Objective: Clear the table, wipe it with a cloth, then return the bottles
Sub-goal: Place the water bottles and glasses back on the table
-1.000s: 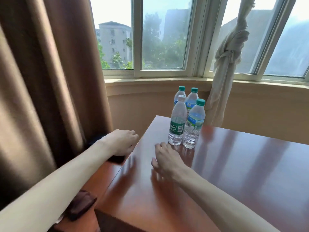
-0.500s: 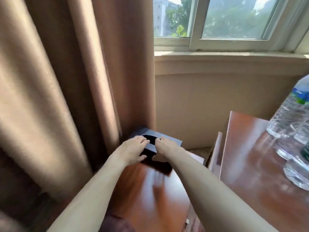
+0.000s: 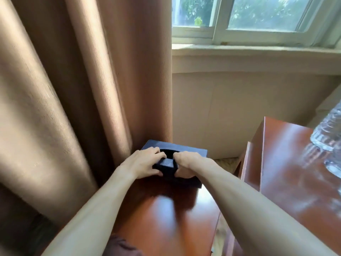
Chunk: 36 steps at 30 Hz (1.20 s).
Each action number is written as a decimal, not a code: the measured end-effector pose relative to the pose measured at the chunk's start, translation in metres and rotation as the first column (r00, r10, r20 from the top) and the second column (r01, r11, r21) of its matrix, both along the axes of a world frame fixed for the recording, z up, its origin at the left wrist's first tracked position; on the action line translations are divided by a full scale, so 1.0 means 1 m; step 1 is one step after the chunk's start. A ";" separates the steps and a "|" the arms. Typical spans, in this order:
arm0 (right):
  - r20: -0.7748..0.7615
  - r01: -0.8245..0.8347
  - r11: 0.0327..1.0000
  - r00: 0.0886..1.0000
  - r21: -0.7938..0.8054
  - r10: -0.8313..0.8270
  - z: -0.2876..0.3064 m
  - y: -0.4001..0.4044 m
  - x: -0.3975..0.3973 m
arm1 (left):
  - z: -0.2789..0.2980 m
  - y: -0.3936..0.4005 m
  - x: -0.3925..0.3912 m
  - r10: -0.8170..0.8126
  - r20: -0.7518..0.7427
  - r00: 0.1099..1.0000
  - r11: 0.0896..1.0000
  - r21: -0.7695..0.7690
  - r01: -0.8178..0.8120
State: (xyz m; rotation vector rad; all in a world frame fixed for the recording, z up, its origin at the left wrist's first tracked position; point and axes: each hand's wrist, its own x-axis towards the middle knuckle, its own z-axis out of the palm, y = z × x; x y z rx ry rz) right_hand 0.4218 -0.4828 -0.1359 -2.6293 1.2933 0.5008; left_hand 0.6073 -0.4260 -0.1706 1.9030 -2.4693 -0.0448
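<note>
Both hands nearer now, left hand (image 3: 143, 164) and right hand (image 3: 186, 161) pinching the dark box (image 3: 191, 153) (no legible label).

Dark box (image 3: 186, 151) on wooden stand (image 3: 166, 218)

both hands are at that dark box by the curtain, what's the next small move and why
Probably draw something up out of the dark box: the left hand and right hand meet at its oval opening, fingers curled at its edge, while the bottles still stand on the table.

My left hand (image 3: 143, 166) and right hand (image 3: 186, 163) meet on the box (image 3: 191, 151). The curtain (image 3: 73, 89) hangs left of them. The bottles (image 3: 326, 133) stand far right on the table (image 3: 295, 182).
</note>
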 end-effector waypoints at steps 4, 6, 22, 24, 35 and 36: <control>0.067 -0.036 0.998 0.997 -0.058 0.040 0.076 0.039 -0.024 | 0.076 0.043 -0.012 0.026 -0.027 0.999 0.998 -0.057 -0.028; 0.115 -0.065 0.992 0.990 -0.105 0.077 0.119 0.066 -0.041 | 0.125 0.069 -0.023 0.014 -0.004 1.000 0.996 -0.092 -0.015; 0.417 -0.055 0.968 0.895 -0.246 0.157 0.271 0.305 -0.295 | 0.300 0.298 -0.238 -0.091 0.006 0.996 0.958 -0.272 0.089; 0.431 -0.012 0.967 0.894 -0.254 0.125 0.257 0.327 -0.344 | 0.285 0.314 -0.282 -0.144 -0.023 0.989 0.938 -0.322 0.129; 0.415 0.259 0.946 0.896 -0.192 -0.161 0.184 0.372 -0.576 | 0.179 0.301 -0.512 -0.398 -0.149 0.905 0.854 -0.420 0.306; 0.409 0.283 0.940 0.893 -0.192 -0.185 0.181 0.371 -0.588 | 0.176 0.294 -0.527 -0.407 -0.170 0.898 0.856 -0.413 0.310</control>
